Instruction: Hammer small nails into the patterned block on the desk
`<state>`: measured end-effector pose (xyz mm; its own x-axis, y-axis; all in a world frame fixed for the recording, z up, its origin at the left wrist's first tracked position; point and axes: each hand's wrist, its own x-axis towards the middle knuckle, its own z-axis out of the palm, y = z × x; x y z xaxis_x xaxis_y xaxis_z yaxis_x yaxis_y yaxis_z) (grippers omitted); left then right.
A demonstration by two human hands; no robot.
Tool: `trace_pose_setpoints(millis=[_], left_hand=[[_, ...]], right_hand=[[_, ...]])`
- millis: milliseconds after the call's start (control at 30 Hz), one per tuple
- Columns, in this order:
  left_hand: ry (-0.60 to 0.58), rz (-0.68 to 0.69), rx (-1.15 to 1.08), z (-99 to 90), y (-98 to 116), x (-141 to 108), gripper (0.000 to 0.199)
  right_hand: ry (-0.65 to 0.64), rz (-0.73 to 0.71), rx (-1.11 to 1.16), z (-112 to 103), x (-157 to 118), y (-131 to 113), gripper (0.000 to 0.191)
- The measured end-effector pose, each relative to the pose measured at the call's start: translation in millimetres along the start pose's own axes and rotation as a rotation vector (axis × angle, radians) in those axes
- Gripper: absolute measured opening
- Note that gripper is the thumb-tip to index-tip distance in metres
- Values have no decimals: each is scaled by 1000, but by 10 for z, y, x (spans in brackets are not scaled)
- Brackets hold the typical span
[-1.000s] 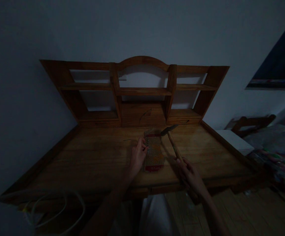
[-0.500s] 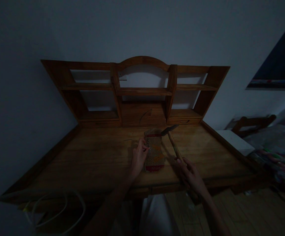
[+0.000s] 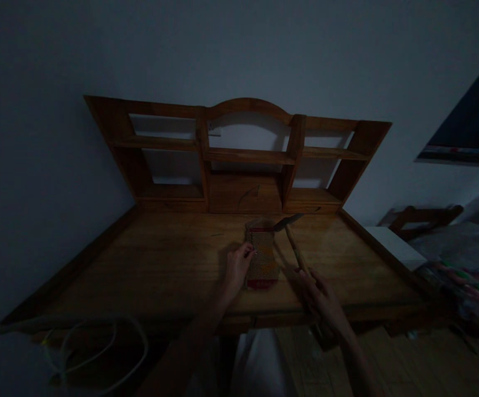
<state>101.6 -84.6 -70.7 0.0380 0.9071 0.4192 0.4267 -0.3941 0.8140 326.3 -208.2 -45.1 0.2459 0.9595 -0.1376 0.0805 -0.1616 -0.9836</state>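
Note:
A brown, coarse-looking fabric piece (image 3: 263, 259) with dark red end bands and orange patches lies on the wooden desk. At its left edge is my left hand (image 3: 237, 267), thumb and fingertips pinched together over the fabric. A tiny bright spot shows by the fingertips, too small to name. My right hand (image 3: 321, 298) is wrapped round the lower wooden handle of a hammer (image 3: 296, 249). Its long, dark metal head is raised near the fabric's far right corner, tilted up to the right.
The wooden desk (image 3: 173, 259) has a raised shelf unit (image 3: 248, 157) along its back against the wall. A short thin object (image 3: 217, 235) lies left of the fabric. A pale cable (image 3: 140, 336) loops at the front left. A chair (image 3: 425, 218) and bagged items stand right.
The view has shifted slightly. My left fingers have drawn closer together and sit a little further over the fabric. The hammer stays raised in my right hand at about the same place.

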Motion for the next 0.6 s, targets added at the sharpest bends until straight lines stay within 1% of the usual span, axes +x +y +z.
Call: trace_pose_setpoints(millis=[67, 167, 233, 300, 367, 433, 500, 533, 600], left_hand=[[-17, 7, 33, -25, 43, -12, 5], [-8, 40, 113, -70, 118, -17, 7], [6, 47, 153, -90, 147, -5, 7], [10, 36, 172, -101, 160, 10, 7], [2, 25, 182, -109, 170, 21, 7], [-4, 3, 196, -117, 188, 24, 8], [-15, -29, 211, -128, 207, 22, 9], [-23, -41, 216, -133, 215, 21, 9], [-36, -55, 224, -140, 220, 20, 10]], right_hand=[[5, 12, 16, 13, -10, -15, 62], [56, 32, -7, 19, -40, -52, 69], [88, -4, -76, 12, -87, -101, 69], [106, -94, -178, 0, -167, -179, 62], [63, -199, -283, -9, -274, -284, 53], [-34, -273, -356, -10, -393, -398, 48], [-110, -290, -417, -3, -504, -493, 48], [-122, -286, -454, 3, -552, -528, 49], [-104, -287, -522, 18, -630, -570, 53]])
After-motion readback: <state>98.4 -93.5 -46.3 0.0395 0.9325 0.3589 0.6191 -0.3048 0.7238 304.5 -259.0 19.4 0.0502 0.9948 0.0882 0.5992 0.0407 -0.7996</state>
